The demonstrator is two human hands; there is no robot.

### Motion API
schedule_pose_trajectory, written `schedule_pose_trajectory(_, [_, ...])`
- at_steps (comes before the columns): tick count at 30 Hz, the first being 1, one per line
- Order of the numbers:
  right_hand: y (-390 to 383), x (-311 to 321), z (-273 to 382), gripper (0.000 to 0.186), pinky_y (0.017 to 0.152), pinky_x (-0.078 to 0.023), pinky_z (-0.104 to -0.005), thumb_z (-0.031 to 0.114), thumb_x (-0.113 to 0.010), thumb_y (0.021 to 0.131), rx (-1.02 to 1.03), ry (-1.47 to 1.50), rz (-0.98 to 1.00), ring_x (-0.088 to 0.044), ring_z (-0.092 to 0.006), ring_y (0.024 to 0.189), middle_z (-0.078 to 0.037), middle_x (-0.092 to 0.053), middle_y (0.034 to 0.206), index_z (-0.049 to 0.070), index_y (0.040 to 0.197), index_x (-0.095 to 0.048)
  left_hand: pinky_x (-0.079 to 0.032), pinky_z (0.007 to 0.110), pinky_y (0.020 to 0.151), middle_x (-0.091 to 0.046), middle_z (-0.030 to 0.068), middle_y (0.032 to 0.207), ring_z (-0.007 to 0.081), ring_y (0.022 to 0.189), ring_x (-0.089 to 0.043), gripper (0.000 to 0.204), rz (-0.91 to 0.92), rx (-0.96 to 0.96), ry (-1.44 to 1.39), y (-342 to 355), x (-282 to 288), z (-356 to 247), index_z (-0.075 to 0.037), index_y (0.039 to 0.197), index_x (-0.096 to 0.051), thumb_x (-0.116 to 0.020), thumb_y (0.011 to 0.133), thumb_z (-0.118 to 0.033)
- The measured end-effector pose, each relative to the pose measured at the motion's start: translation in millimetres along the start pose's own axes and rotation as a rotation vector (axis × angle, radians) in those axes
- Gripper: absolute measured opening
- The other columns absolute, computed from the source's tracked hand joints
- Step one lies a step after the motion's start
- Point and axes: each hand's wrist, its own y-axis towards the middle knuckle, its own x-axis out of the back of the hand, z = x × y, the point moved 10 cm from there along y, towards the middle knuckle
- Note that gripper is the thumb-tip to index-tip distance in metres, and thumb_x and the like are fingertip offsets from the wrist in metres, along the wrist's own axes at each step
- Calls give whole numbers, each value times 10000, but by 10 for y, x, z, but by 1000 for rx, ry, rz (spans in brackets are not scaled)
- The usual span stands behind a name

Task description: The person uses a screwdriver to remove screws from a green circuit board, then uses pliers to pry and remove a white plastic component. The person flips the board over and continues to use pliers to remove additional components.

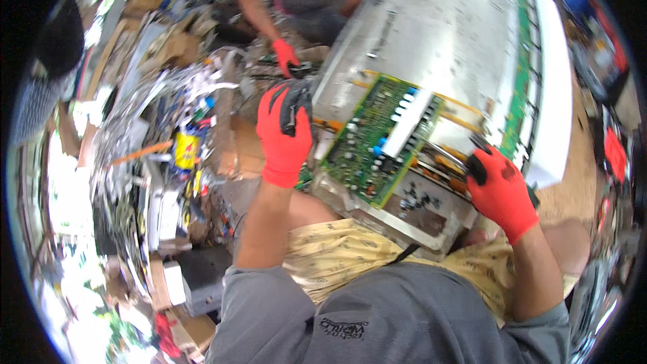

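Note:
My left hand [284,140], in a red glove with dark fingertips, is raised beside the left edge of a green circuit board [364,138]. Its fingers are curled in, and a small pale piece seems to show at the fingertips, too blurred to name. The board lies tilted on a flat metal panel [438,34] and a pale tray [431,239], with a white strip [408,121] across it. To the board's right, my right hand [502,192], gloved alike, is closed beside several orange-handled tools [448,165]; what it grips is unclear. Small dark screws [419,199] lie in the tray.
Across from me, another person's red-gloved hand [286,57] works near the panel's left edge. Scrap, cables and a yellow container [187,150] pile up at left. A long green board strip [522,74] and white foam [556,94] border the panel's right side.

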Motion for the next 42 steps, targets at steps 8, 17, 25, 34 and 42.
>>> schedule_pose_trajectory(8, [13, -87, 31, 261, 861, -522, -461, 62, -680, 814, -42, 49, 63, -626, -443, 1008, -214, -649, 1069, 38, 1071, -640, -509, 428, 932, -661, 166, 1135, 373, 1077, -627, 308, -214, 103, -75, -57, 319, 46, -15, 1107, -700, -727, 800, -25])
schedule_pose_trajectory(17, [7, -77, 11, 238, 828, -526, -457, 99, -692, 813, -46, 9, 86, -633, -429, 971, -198, -654, 1004, 39, 1037, -640, -484, 500, 988, -654, 211, 1222, 399, 1130, -617, 421, -131, 387, 597, -390, 1185, 1294, -76, 1163, -729, -760, 835, -338])
schedule_pose_trajectory(25, [77, -283, 77, 236, 812, -521, -452, 124, -649, 868, -26, 233, 212, -653, -412, 953, -221, -671, 971, 20, 1079, -662, -525, 563, 893, -677, 273, 1171, 471, 1059, -660, 602, 402, 704, 948, -660, 1959, 3303, -77, 1406, -505, -582, 924, -429])
schedule_pose_trajectory(34, [-326, -986, -190, 231, 683, -539, -408, 193, -563, 952, -415, 764, 507, -668, -229, 729, -171, -682, 849, 8, 1064, -644, -391, 453, 1125, -520, 261, 1457, 376, 1328, -528, 711, 476, 357, 233, -736, -122, 347, 25, 1454, -484, -760, 874, -278])
schedule_pose_trajectory(42, [-442, -982, 230, 236, 742, -539, -416, 250, -618, 948, -235, 615, 456, -699, -281, 849, -160, -695, 931, 32, 1039, -622, -557, 303, 684, -711, 83, 974, 158, 760, -682, 300, 658, 1257, -998, -1758, -1371, -687, -11, 1232, -661, -633, 1021, -224])
